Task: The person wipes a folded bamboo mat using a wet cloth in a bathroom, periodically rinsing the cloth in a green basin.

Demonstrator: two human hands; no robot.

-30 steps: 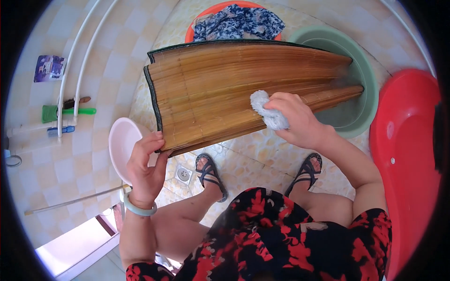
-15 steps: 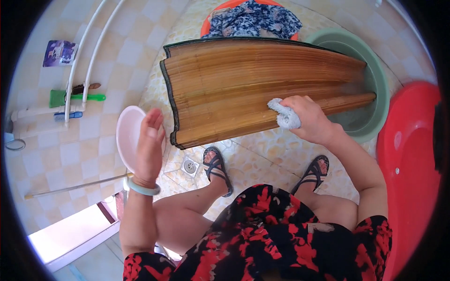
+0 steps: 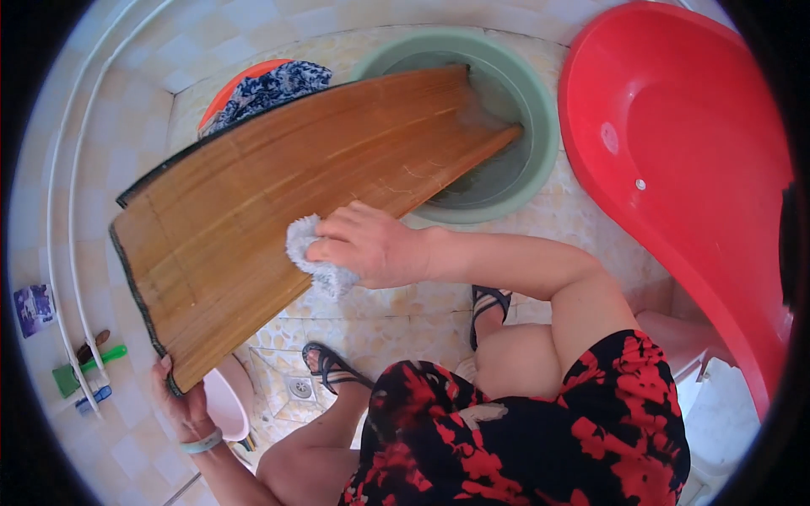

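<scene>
While the right hand (image 3: 375,249) is closed around a fluffy grey-white cloth (image 3: 305,240), that cloth sits against the near long edge of the slatted bamboo mat (image 3: 245,181), roughly midway along it. Mat's long axis: diagonal, lower left to upper right. Upper-right end lies inside the green basin (image 3: 547,148), which holds cloudy water. Lower-left end, dark-bound, is at the left hand (image 3: 181,403), which appears clamped on the near corner; thumb placement cannot be told. From the right hand, most of the mat's face lies ahead and leftward. Right hand is the nearer to the basin end; left is at the opposite end, just beside the pink basin (image 3: 243,384). Mat shows a lengthwise bend.
</scene>
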